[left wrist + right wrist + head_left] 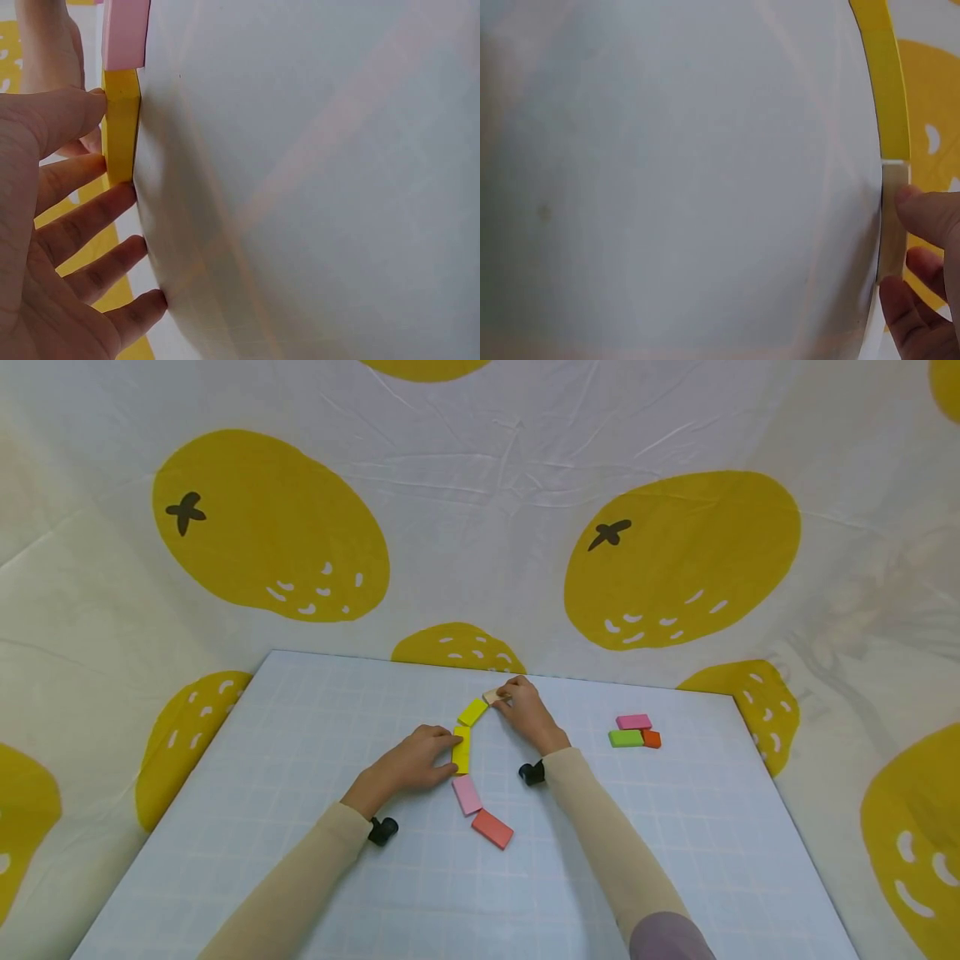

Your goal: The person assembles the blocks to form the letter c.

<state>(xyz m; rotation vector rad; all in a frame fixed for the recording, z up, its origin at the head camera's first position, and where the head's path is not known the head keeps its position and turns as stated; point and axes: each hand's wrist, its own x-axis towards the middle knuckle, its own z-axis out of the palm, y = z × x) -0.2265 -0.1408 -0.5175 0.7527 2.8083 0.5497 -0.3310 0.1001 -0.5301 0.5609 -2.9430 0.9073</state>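
Several flat blocks lie in a curved line on the table. My left hand touches a yellow block with thumb and index finger, its fingers fairly straight and spread in the left wrist view. My right hand pinches a plain wooden block at the far end of the line. That block's end meets a second yellow block, which lies at a slant. Nearer me, a pink block follows the first yellow one, then a coral-red block. My right fingers cover part of the wooden block.
To the right, a second pink block, a green block and a small orange-red block lie grouped together. The white table has a faint grid. A fruit-patterned curtain hangs behind its far edge.
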